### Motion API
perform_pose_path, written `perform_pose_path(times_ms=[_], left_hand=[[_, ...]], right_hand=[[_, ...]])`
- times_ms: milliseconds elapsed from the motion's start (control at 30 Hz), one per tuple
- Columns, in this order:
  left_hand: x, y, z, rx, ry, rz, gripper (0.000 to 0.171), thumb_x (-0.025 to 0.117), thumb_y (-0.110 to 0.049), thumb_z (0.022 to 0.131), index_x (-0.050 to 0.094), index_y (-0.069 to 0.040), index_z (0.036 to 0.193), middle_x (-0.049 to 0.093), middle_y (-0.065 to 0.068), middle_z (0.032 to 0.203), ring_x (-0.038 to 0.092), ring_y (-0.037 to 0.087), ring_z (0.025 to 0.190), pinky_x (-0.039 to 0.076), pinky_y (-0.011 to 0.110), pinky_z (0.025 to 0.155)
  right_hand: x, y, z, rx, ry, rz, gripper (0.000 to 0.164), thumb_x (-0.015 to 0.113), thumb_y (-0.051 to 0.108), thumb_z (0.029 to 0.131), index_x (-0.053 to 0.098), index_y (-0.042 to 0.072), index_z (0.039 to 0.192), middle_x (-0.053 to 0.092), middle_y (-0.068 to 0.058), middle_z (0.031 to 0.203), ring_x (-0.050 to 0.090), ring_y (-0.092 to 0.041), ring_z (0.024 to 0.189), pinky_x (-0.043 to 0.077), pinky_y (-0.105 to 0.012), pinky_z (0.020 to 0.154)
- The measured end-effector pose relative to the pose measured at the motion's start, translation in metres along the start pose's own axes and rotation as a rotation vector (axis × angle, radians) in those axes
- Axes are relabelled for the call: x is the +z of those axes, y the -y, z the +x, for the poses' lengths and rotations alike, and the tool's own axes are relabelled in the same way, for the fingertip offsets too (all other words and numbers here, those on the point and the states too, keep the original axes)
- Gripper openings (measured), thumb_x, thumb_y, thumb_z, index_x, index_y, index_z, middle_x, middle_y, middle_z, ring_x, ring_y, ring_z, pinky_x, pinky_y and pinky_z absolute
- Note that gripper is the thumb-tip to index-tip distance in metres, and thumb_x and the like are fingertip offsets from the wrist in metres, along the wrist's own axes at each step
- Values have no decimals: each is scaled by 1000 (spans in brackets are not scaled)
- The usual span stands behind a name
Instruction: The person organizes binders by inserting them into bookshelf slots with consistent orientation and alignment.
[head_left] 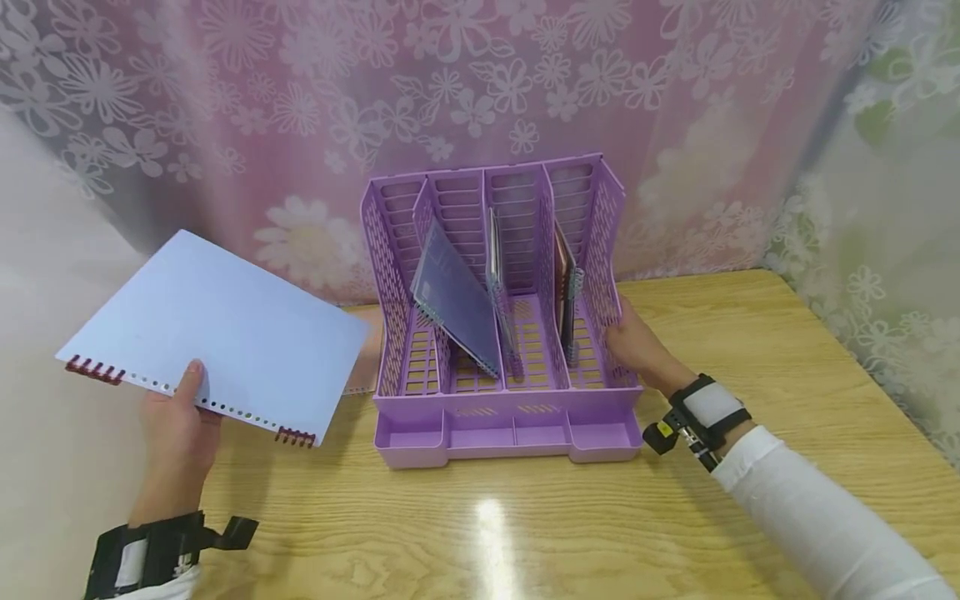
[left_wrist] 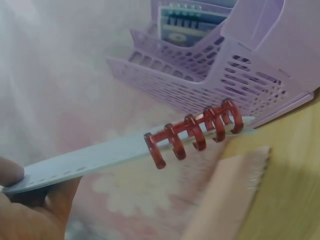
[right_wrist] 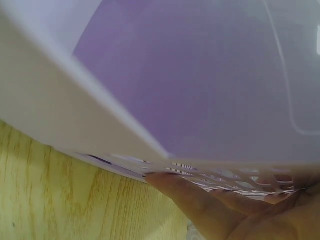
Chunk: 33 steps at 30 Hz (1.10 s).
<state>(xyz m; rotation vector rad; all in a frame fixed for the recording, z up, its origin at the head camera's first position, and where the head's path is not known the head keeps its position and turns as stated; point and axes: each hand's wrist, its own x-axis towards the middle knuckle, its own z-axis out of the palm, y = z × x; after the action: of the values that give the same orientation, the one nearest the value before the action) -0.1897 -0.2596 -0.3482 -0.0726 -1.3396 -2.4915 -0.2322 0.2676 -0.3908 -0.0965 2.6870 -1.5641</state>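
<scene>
My left hand (head_left: 180,425) grips a white loose-leaf notebook (head_left: 225,325) by its punched edge, the thumb on top and the other fingers beneath. Dark red binder rings (left_wrist: 195,130) show along that edge, in two groups. The notebook is in the air, left of a purple desk file organizer (head_left: 510,429) standing on the table. My right hand (head_left: 637,342) rests against the organizer's right side wall. In the right wrist view its fingers (right_wrist: 190,197) lie along the slotted wall, partly cut off by the frame.
A blue spiral notebook (head_left: 457,292) leans in one organizer slot. Thin notebooks (head_left: 498,283) and a dark spiral notebook (head_left: 566,292) stand in others. A pinkish notebook (head_left: 365,358) lies left of the organizer on the wooden table (head_left: 570,533). A floral curtain (head_left: 465,92) hangs behind.
</scene>
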Motion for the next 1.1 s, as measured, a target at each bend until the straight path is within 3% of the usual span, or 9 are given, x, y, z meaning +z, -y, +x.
perform_pose_path(times_ms=[133, 300, 400, 500, 733, 900, 967, 1033, 1100], left_hand=[[19, -15, -11, 175, -49, 77, 45, 57, -6, 83, 44, 0, 126, 57, 13, 122, 58, 22, 103, 50, 30, 75], [43, -26, -25, 477, -9, 213, 38, 58, -2, 82, 49, 11, 117, 61, 21, 107, 61, 25, 97, 49, 26, 77], [60, -30, -31, 561, 10, 226, 36, 58, 0, 81, 50, 13, 113, 62, 21, 101, 62, 25, 93, 50, 25, 77], [76, -31, -35, 586, 19, 306, 34, 57, -1, 82, 51, 12, 113, 64, 17, 97, 63, 22, 90, 49, 23, 78], [108, -21, -41, 612, -37, 823, 28, 48, -17, 91, 58, -3, 113, 65, 0, 90, 62, 12, 84, 47, 19, 75], [122, -7, -36, 572, -5, 851, 25, 46, -21, 93, 57, -3, 105, 48, -2, 64, 47, 9, 56, 35, 22, 58], [125, -2, -32, 555, 2, 862, 27, 46, -23, 93, 56, 0, 85, 33, -1, 54, 31, 10, 45, 27, 25, 50], [129, 2, -28, 547, 1, 887, 36, 45, -25, 93, 48, 1, 68, 29, -1, 50, 27, 12, 40, 25, 26, 46], [131, 7, -24, 542, 3, 933, 43, 44, -28, 93, 38, -1, 61, 17, 1, 48, 14, 15, 39, 18, 30, 43]], right_hand=[[-2, 1, 0, -2, 3, 0, 62, 24, 2, 89, -5, 4, 143, 16, -30, 145, 19, -44, 130, 19, -62, 103], [-3, 1, 1, 0, 1, -18, 63, 25, 2, 88, -6, 3, 143, 16, -31, 145, 18, -45, 130, 19, -61, 103], [-4, 2, 1, 11, 5, -27, 62, 24, 2, 88, -6, 3, 143, 16, -31, 145, 18, -45, 130, 19, -62, 103], [-5, 1, 1, 15, 4, -22, 62, 24, 2, 88, -6, 3, 143, 15, -31, 145, 18, -45, 130, 18, -60, 104], [-3, -1, 1, 11, -4, 5, 63, 25, 2, 88, -4, 3, 143, 19, -32, 143, 22, -45, 128, 21, -61, 102], [-1, -1, 0, 23, -5, -12, 61, 24, 3, 89, -4, 4, 143, 18, -30, 144, 20, -45, 129, 21, -63, 101], [-1, 0, -1, 18, -10, -8, 62, 25, 2, 88, -4, 4, 143, 18, -30, 144, 20, -44, 129, 20, -61, 102], [0, 0, -1, 9, -12, -1, 63, 25, 1, 88, -4, 4, 143, 18, -30, 144, 21, -43, 129, 20, -60, 103], [1, 1, 0, 4, -14, 9, 64, 25, 1, 87, -4, 5, 144, 19, -30, 144, 22, -43, 129, 21, -60, 103]])
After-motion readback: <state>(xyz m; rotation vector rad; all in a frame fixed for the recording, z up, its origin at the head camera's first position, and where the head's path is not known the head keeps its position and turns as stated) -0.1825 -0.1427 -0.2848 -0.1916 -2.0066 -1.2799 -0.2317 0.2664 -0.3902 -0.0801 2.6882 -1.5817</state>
